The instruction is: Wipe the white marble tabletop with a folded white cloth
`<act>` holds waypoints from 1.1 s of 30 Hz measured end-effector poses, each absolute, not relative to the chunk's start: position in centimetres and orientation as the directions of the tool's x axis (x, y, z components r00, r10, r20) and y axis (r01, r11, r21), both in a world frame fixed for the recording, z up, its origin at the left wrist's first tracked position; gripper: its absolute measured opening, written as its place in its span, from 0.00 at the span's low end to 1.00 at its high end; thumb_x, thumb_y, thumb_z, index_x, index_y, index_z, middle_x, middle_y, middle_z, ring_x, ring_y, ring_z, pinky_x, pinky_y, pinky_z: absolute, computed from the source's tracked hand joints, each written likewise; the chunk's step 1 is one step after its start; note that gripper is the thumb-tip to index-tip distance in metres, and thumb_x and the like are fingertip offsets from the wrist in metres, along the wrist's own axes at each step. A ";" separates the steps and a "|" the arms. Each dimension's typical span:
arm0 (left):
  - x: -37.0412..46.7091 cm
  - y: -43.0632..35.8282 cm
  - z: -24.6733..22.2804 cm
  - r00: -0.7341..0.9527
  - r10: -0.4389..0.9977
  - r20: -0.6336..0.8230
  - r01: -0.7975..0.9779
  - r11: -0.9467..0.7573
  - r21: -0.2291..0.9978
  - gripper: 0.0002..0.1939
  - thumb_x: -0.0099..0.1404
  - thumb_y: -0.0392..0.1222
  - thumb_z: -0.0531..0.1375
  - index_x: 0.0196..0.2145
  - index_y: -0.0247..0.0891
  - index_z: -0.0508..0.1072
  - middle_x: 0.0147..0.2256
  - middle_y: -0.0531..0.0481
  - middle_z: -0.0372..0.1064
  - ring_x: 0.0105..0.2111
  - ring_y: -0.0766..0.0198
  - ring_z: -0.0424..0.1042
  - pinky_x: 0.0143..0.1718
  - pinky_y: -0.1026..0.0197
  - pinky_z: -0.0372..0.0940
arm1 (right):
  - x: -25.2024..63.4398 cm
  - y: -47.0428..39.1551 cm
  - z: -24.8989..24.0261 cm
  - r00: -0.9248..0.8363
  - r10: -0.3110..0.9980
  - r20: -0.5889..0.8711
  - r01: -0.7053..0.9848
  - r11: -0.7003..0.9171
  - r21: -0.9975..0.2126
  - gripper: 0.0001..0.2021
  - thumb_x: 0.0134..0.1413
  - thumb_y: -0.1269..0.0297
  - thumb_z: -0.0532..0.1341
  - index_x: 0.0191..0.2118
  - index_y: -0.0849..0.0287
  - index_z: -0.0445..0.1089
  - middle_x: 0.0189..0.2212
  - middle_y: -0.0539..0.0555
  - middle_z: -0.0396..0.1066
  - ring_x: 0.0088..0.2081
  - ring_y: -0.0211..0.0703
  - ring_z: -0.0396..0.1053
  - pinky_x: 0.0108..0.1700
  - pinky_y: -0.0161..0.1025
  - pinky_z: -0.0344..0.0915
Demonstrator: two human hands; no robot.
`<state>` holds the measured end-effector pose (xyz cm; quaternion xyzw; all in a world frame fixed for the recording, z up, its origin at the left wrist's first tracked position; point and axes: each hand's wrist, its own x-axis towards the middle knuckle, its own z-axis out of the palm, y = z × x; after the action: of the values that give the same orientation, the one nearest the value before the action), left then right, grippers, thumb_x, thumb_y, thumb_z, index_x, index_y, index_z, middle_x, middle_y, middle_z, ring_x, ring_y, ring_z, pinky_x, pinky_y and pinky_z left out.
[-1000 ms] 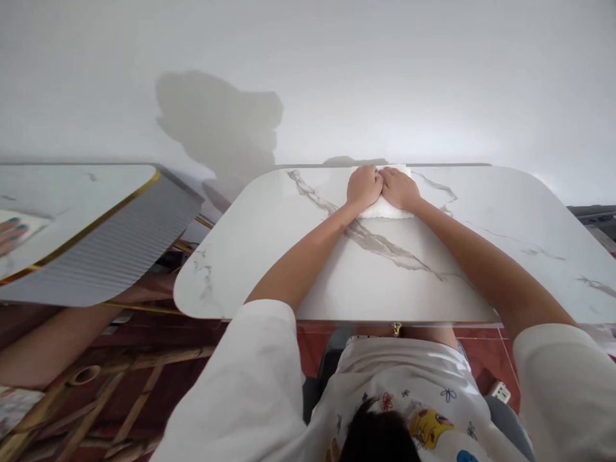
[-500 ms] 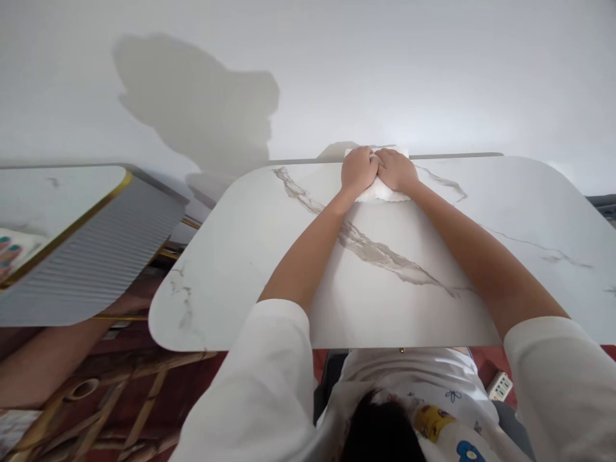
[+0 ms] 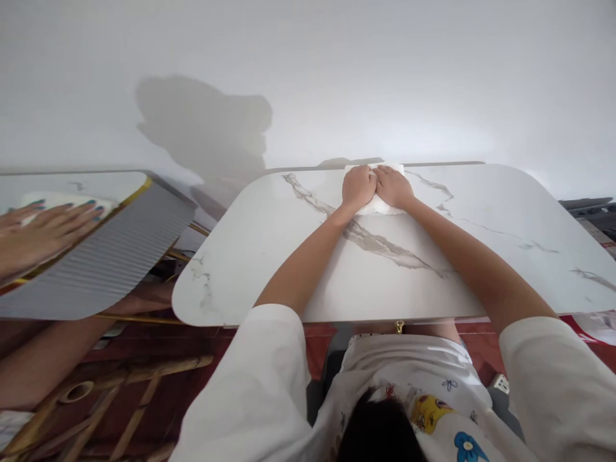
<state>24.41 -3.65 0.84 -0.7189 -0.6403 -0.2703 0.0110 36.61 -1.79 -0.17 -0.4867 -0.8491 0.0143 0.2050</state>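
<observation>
A white cloth (image 3: 380,206) lies near the far edge of a white marble-patterned table (image 3: 250,256). My left hand (image 3: 359,187) presses on the cloth's left part with its fingers bent together. Right beside it, touching it, my right hand (image 3: 394,187) is closed over the right part of the same cloth. The cloth shows between my wrists and behind my fingers. Both arms reach straight out across the tabletop.
At the left, another person's hands (image 3: 62,228) with painted nails rest on a white cloth on a second marble table with a ribbed grey side (image 3: 110,256). A wall (image 3: 337,83) stands behind. Below left are a wooden frame (image 3: 139,410) and a tape roll (image 3: 76,392).
The view has tilted and shifted slightly. My hands stay on the cloth near the far edge. The other person's hands have come further into view with their cloth.
</observation>
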 end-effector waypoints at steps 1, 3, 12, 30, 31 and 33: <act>24.4 -4.1 0.9 0.036 0.914 0.405 0.928 -0.181 0.327 0.17 0.67 0.34 0.47 0.47 0.37 0.73 0.49 0.40 0.73 0.52 0.52 0.69 0.56 0.53 0.61 | 36.6 -2.4 -0.1 -0.439 0.836 0.329 0.823 0.521 -0.226 0.26 0.65 0.65 0.42 0.62 0.69 0.62 0.64 0.64 0.61 0.65 0.55 0.56 0.65 0.52 0.51; 24.5 -5.2 0.9 0.032 0.914 0.403 0.931 -0.175 0.321 0.17 0.67 0.34 0.47 0.45 0.38 0.73 0.48 0.40 0.74 0.51 0.51 0.70 0.56 0.52 0.62 | 36.6 -3.6 0.1 -0.439 0.838 0.323 0.825 0.519 -0.226 0.25 0.65 0.66 0.43 0.62 0.69 0.62 0.64 0.64 0.61 0.64 0.54 0.57 0.65 0.51 0.52; 24.4 -11.3 1.0 0.099 0.916 0.389 0.926 -0.228 0.301 0.16 0.68 0.34 0.46 0.44 0.36 0.72 0.48 0.40 0.74 0.52 0.52 0.69 0.56 0.53 0.62 | 36.6 -10.3 0.4 -0.459 0.825 0.331 0.832 0.529 -0.167 0.24 0.65 0.68 0.42 0.60 0.71 0.63 0.61 0.67 0.63 0.62 0.57 0.58 0.62 0.50 0.54; 26.7 -24.9 1.8 0.135 0.938 0.320 0.945 -0.219 0.243 0.12 0.65 0.32 0.47 0.39 0.39 0.68 0.45 0.39 0.72 0.50 0.50 0.68 0.55 0.48 0.63 | 39.2 -23.4 -0.2 -0.507 0.786 0.353 0.793 0.586 -0.166 0.26 0.64 0.65 0.41 0.62 0.69 0.61 0.63 0.66 0.60 0.64 0.59 0.56 0.63 0.54 0.55; 27.3 -25.1 1.8 0.138 0.938 0.319 0.945 -0.221 0.240 0.12 0.64 0.32 0.47 0.39 0.40 0.68 0.45 0.39 0.72 0.49 0.50 0.68 0.55 0.48 0.63 | 39.8 -23.5 -0.3 -0.503 0.786 0.359 0.791 0.586 -0.174 0.26 0.64 0.65 0.41 0.62 0.69 0.61 0.63 0.66 0.61 0.64 0.59 0.57 0.63 0.55 0.55; 28.6 -25.2 1.8 0.151 0.934 0.322 0.943 -0.234 0.236 0.12 0.64 0.32 0.47 0.39 0.41 0.68 0.45 0.41 0.72 0.50 0.50 0.68 0.55 0.48 0.63 | 41.1 -23.7 -0.4 -0.490 0.793 0.364 0.795 0.577 -0.187 0.27 0.63 0.65 0.41 0.61 0.69 0.62 0.63 0.67 0.61 0.64 0.59 0.57 0.63 0.57 0.56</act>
<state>28.56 -25.17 1.81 -0.7587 -0.6187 -0.2037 0.0108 41.12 -23.66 -0.42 -0.4599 -0.8630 -0.0029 0.2091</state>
